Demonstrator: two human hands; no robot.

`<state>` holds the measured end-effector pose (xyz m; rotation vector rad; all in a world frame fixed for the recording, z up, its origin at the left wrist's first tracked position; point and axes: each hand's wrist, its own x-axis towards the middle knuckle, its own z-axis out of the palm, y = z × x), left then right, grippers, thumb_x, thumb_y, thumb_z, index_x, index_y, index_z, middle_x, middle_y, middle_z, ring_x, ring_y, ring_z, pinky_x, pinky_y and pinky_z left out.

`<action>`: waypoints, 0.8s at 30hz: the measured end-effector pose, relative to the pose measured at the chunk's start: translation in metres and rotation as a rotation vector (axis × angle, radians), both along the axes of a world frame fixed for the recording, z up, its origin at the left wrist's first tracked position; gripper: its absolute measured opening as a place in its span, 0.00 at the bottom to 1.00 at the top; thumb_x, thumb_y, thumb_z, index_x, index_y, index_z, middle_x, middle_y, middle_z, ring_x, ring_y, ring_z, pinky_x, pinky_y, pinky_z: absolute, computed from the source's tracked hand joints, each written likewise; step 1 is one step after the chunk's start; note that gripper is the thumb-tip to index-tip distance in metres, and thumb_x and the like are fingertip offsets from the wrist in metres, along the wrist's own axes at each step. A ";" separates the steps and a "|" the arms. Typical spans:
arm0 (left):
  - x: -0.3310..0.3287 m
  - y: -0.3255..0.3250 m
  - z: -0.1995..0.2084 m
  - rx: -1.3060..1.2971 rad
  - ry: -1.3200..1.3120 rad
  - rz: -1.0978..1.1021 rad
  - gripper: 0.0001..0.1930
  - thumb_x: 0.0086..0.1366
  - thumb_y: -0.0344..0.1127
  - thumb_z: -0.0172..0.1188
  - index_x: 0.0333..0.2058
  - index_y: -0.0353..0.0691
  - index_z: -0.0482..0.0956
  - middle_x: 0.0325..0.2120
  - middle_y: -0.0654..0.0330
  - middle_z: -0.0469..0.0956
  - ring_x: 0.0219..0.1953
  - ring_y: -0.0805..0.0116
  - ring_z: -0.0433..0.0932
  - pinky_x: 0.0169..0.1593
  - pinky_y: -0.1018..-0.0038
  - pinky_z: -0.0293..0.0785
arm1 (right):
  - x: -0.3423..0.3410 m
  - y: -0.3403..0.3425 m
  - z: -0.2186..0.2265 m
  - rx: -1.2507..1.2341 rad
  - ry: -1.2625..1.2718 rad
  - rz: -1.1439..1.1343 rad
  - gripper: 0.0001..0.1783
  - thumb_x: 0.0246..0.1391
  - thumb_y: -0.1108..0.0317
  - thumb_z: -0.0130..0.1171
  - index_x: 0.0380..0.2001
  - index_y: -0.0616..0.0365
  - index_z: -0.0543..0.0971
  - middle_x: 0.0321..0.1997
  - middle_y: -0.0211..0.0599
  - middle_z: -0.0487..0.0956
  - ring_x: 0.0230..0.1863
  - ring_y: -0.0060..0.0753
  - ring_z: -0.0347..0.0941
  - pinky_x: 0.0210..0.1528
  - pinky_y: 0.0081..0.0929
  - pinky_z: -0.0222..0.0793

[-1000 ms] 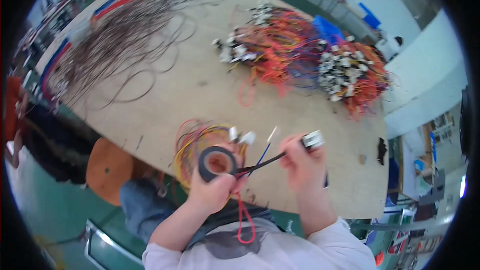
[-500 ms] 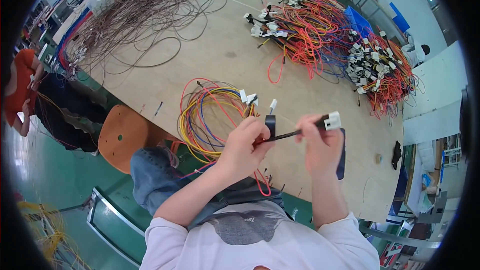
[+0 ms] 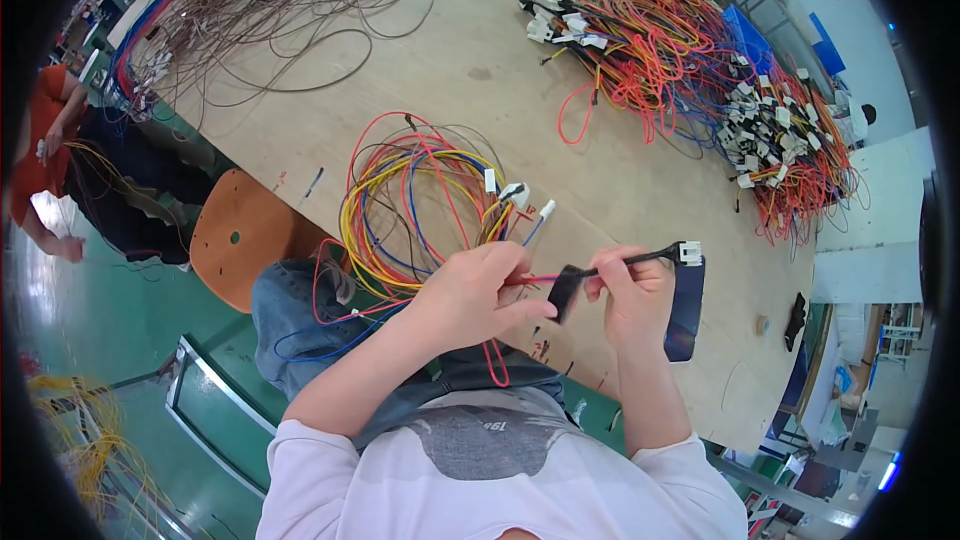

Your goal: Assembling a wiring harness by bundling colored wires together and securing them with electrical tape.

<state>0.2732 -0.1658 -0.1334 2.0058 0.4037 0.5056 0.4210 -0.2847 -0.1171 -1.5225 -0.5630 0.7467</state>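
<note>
My left hand [image 3: 472,292] is closed round thin red and dark wires [image 3: 535,280], with its thumb reaching to a black tape roll [image 3: 564,296]. That roll hangs tilted at the wires, between my two hands. My right hand [image 3: 634,302] pinches the black-wrapped cable [image 3: 650,257] of the same wires, just short of its white connector [image 3: 690,253]. Beyond my left hand lies a loose coil of yellow, red and blue wires [image 3: 352,208], with white plugs [image 3: 514,193] at its right side.
Heaped red and yellow harnesses [image 3: 650,60] with white plugs lie at the far right of the table [image 3: 470,90]. Thin brown wires [image 3: 270,20] spread at the far left. Near my right hand are a dark flat object [image 3: 685,315] and an orange stool [image 3: 235,240] stands left. Another person [image 3: 55,150] handles wires.
The tape roll has swung from upright to tilted and sits further right, away from my left fingers. Red wire now shows between my hands. The view has shifted slightly.
</note>
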 end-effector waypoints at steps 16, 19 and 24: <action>0.016 0.006 0.011 -1.362 -0.208 -0.067 0.25 0.53 0.41 0.61 0.45 0.36 0.63 0.26 0.65 0.67 0.21 0.78 0.65 0.21 0.83 0.60 | -0.022 0.013 0.018 0.301 -0.155 0.036 0.04 0.52 0.73 0.52 0.26 0.61 0.70 0.27 0.40 0.72 0.19 0.22 0.65 0.19 0.18 0.63; 0.007 0.000 0.009 -1.501 -0.486 -0.076 0.25 0.52 0.38 0.63 0.46 0.40 0.62 0.28 0.65 0.67 0.23 0.79 0.66 0.23 0.82 0.62 | -0.016 0.011 0.028 0.257 -0.052 -0.009 0.06 0.53 0.71 0.53 0.26 0.62 0.70 0.26 0.40 0.72 0.16 0.22 0.64 0.16 0.17 0.60; 0.002 0.001 0.006 -0.392 -0.552 -0.319 0.31 0.43 0.38 0.70 0.46 0.40 0.66 0.34 0.64 0.61 0.29 0.78 0.61 0.29 0.83 0.58 | -0.009 0.009 0.040 0.204 0.056 -0.015 0.03 0.51 0.75 0.54 0.26 0.63 0.71 0.23 0.37 0.73 0.18 0.22 0.67 0.17 0.18 0.63</action>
